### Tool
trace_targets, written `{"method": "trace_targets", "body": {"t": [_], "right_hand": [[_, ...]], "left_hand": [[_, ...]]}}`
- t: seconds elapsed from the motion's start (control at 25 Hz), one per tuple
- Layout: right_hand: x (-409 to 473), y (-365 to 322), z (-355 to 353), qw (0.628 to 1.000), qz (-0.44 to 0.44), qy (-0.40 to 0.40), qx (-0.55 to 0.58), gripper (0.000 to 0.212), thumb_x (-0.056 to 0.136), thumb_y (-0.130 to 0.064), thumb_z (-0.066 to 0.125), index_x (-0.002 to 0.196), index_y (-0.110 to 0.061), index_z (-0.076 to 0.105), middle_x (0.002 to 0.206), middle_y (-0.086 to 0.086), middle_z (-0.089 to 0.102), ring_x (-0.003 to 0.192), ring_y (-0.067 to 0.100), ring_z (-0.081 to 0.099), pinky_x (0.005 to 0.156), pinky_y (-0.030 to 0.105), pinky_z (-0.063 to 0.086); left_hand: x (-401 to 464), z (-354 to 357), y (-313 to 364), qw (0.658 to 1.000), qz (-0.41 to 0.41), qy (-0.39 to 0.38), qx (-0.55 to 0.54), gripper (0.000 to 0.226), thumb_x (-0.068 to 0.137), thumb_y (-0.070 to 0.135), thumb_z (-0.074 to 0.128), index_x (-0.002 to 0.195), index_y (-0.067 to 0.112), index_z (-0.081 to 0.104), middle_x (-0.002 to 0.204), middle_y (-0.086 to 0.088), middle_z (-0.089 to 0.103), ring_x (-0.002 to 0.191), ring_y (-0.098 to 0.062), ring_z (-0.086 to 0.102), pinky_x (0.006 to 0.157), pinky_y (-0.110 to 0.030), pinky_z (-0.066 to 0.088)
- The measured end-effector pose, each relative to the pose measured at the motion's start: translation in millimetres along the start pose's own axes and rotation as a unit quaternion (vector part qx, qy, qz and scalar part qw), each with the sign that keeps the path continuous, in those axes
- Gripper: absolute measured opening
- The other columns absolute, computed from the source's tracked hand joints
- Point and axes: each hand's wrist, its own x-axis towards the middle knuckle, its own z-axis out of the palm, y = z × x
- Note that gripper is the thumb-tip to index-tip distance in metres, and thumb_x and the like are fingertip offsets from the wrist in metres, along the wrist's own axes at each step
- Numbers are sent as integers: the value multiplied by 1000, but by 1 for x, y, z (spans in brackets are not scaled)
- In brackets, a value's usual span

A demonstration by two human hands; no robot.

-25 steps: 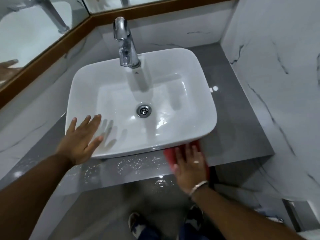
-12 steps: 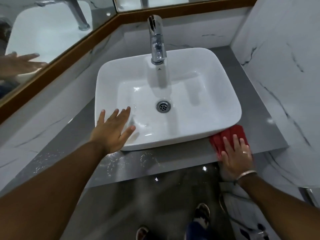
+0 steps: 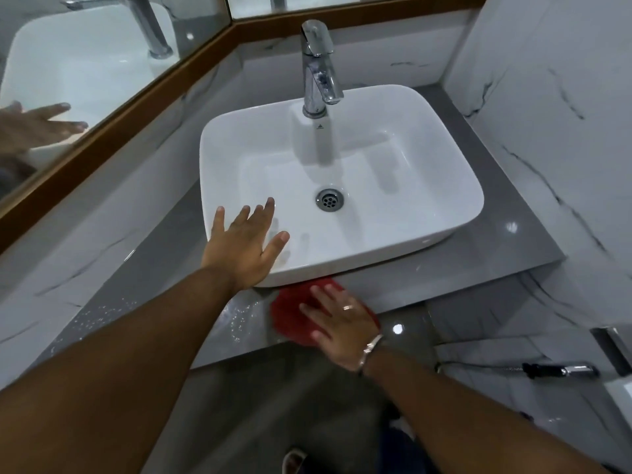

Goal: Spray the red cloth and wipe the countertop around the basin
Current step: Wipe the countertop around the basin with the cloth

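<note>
A white rectangular basin [image 3: 444,186] stands on a grey countertop [image 3: 496,265]. My right hand [image 3: 338,323] lies flat on a red cloth [image 3: 290,313], pressing it to the counter's front strip just below the basin's front rim. My left hand [image 3: 244,246] rests with fingers spread on the basin's front left corner, holding nothing. Small wet droplets [image 3: 239,319] speckle the counter left of the cloth. No spray bottle is in view.
A chrome tap [image 3: 318,70] rises behind the basin. Marble walls close in at right [image 3: 554,131] and left, with a wood-framed mirror [image 3: 102,56] on the left. A chrome hand sprayer [image 3: 561,370] hangs low at right. Below the counter edge is the floor.
My right hand has slid the red cloth leftward along the front strip, from the basin's front right corner to below its front middle. My left hand stays on the basin's corner.
</note>
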Motion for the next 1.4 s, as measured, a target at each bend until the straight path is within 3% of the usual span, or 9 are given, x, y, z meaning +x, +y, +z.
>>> {"method": "trace_targets", "body": {"t": [0.2,0.32,0.44,0.56,0.72,0.88,1.12,1.24,1.4], "right_hand": [[-61,164,-39,948,312,59,-7,67,89,-49,29,148,-18,41,157,24,30,140,50,32,106,68,33],[-38,128,-33,882,461,95,24,64,91,-43,34,150,-19,35,157,26,29,143,50,24,115,61,19],[5,17,-17,929,348,101,74,47,88,-32,57,135,-33,53,141,20,55,130,53,45,104,52,39],[21,-72,8,994,105,-4,13,61,86,-41,58,144,-26,45,153,20,41,137,47,39,109,60,34],[14,-7,-4,999,-34,-18,13,64,82,-53,59,143,-34,47,153,10,44,138,36,42,110,50,38],[-47,163,-33,998,41,-10,-46,69,87,-57,50,148,-28,38,156,15,34,143,41,31,110,60,36],[-74,275,-68,885,460,74,18,75,88,-50,23,150,-11,34,154,33,30,138,55,27,109,69,26],[-48,179,-42,906,407,118,10,67,91,-42,32,148,-7,38,153,33,31,139,55,28,112,68,22],[-11,22,3,980,172,89,53,68,88,-43,51,150,-17,37,155,24,34,142,46,31,114,58,25]], "left_hand": [[1,3,-2,1000,5,11,-9,80,95,69,4,162,24,3,168,-3,25,156,-24,19,125,-56,-6],[1,3,-2,1000,6,0,-10,80,95,69,3,162,25,2,168,-2,25,156,-24,19,126,-56,-7],[1,2,-1,1000,8,-11,1,80,95,68,3,162,25,2,168,-2,25,156,-23,19,126,-56,-7],[1,1,-1,1000,7,-16,-1,81,95,69,2,162,25,1,168,-2,25,156,-24,19,126,-56,-7],[-1,0,-1,1000,3,-20,0,81,94,69,0,162,25,0,168,-2,24,156,-24,18,126,-56,-7],[-1,-1,1,1000,-2,-14,10,81,95,69,1,162,24,5,168,-2,26,156,-24,20,126,-56,-7],[0,-2,1,1000,-3,-8,0,87,92,72,-2,162,23,8,167,-1,28,155,-25,22,126,-55,-8],[-2,-2,2,1000,-6,-13,-5,85,93,71,0,163,23,8,167,-1,27,155,-24,21,126,-54,-9],[-2,0,-1,1000,-13,-23,0,82,95,70,1,163,25,7,167,0,27,155,-21,20,126,-52,-10]]}}
